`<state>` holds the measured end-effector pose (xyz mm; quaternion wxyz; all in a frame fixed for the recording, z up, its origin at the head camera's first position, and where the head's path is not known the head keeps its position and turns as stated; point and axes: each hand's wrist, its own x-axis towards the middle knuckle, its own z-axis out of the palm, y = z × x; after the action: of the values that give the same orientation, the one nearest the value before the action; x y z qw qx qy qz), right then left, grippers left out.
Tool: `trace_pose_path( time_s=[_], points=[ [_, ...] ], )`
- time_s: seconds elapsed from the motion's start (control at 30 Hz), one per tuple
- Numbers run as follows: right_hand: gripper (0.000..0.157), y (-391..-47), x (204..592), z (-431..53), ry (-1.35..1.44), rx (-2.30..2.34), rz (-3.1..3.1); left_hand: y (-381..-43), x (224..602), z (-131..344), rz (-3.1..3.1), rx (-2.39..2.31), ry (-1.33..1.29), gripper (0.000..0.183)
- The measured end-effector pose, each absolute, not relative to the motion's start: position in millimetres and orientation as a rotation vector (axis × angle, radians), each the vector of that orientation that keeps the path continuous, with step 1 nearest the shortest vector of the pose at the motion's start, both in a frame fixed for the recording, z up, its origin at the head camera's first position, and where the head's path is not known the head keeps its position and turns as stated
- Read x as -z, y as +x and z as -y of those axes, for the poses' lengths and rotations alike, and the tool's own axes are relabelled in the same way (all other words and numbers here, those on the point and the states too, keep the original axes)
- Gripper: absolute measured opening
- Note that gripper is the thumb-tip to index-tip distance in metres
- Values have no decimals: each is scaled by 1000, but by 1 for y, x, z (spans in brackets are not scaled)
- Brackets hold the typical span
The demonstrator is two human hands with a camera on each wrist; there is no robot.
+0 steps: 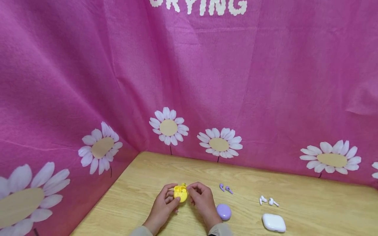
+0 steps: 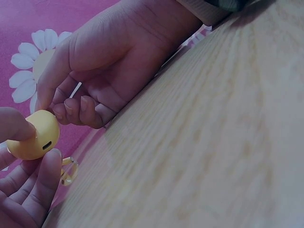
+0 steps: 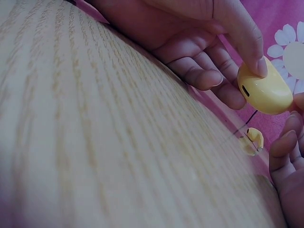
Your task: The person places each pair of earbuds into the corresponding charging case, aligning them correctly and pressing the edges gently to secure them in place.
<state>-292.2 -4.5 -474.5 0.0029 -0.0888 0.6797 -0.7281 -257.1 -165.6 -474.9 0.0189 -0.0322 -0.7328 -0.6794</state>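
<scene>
Yellow plastic in the head view: one earbud case [image 1: 180,196], apparently open, between both hands above the wooden table [image 1: 133,183]. Gripped by the left hand [image 1: 162,206], thumb across the front; met at the right edge by bent fingers of the right hand [image 1: 203,199], cannot tell whether pinching anything. Step in hand, seemingly: work at the case's opening. Next move probably calls for a steady left hold and light right fingertips. Alongside: one purple case [image 1: 223,212], one white case [image 1: 274,223], two purple earbuds [image 1: 229,189], two white earbuds [image 1: 262,199].

Left wrist view: one charging port [image 2: 46,145], near the left thumb; yellow earbud [image 2: 67,160] beyond, cannot tell if one or two.

Right wrist view: same case, under left-thumb pressure.
</scene>
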Motion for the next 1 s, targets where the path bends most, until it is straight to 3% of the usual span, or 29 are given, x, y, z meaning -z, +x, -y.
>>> trace_pose_path(
  time_s=[1.0],
  points=[
    [16, -288, 464, 2, -286, 2286, -2087, -256, 474, 164, 2262, 2129, -76, 56]
  ],
)
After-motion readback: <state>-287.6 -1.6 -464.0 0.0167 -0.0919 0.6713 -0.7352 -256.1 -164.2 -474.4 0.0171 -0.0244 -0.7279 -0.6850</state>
